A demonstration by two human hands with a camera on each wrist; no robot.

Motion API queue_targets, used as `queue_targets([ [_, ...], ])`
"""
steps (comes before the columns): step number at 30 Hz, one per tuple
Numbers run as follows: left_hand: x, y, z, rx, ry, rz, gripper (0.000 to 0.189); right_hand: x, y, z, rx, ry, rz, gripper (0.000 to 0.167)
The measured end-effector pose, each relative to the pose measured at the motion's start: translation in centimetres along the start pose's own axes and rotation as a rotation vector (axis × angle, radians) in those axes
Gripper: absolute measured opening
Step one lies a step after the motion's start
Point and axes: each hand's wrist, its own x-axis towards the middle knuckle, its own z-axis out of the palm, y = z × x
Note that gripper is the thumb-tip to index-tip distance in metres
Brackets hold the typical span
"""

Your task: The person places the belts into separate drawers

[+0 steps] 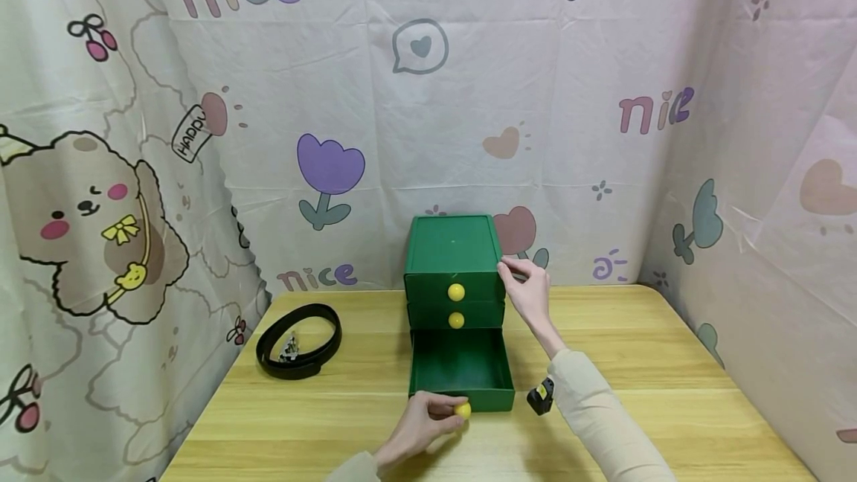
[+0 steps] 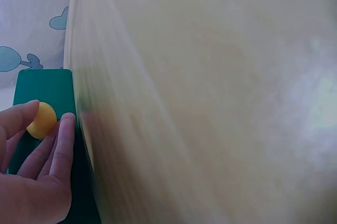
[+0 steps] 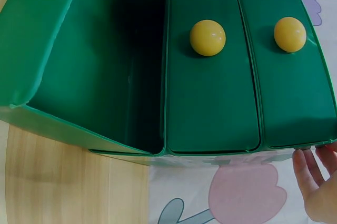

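Observation:
A green box of drawers (image 1: 455, 244) stands on the table with three stacked drawers. The bottom drawer (image 3: 68, 77) is pulled out, and its inside looks bare. At the front of that drawer my left hand (image 1: 422, 422) pinches its round yellow knob (image 2: 42, 121) between thumb and fingers. My right hand (image 1: 525, 288) touches the upper right side of the box with its fingers fairly straight. The middle knob (image 3: 207, 38) and the top knob (image 3: 289, 34) sit on drawers that are pushed in.
On the left of the wooden table (image 1: 636, 348) lies a coiled black belt (image 1: 301, 370), with a small shiny metallic thing (image 1: 289, 349) inside its loop. By the right sleeve is a small black object (image 1: 541, 396) with a yellow mark. Printed curtains (image 1: 435, 110) hang behind and at both sides.

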Motion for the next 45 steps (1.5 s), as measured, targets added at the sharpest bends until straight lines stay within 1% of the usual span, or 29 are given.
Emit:
queue_targets([
  [5, -0.05, -0.04, 0.07, 0.012, 0.011, -0.01, 0.028, 0.02, 0.06, -0.01, 0.008, 0.0, -0.002, 0.024],
  [10, -0.21, 0.01, 0.14, 0.006, 0.009, -0.013, 0.028, -0.01, -0.04, 0.01, -0.001, 0.001, 0.003, 0.024],
  [18, -0.53, 0.21, 0.19, -0.002, 0.004, 0.005, 0.028, -0.01, -0.12, 0.11, 0.003, 0.005, 0.003, 0.024],
  [25, -0.67, 0.27, 0.25, 0.004, -0.001, 0.001, 0.029, -0.03, -0.11, 0.19, 0.006, 0.012, -0.01, 0.024],
  [39, -0.78, 0.21, 0.28, 0.013, -0.002, 0.011, 0.03, -0.02, -0.02, 0.17, -0.025, 0.019, -0.008, 0.023],
  [45, -0.97, 0.28, 0.29, 0.003, -0.017, 0.024, 0.031, -0.05, -0.1, 0.16, -0.029, 0.015, -0.005, 0.023],
])
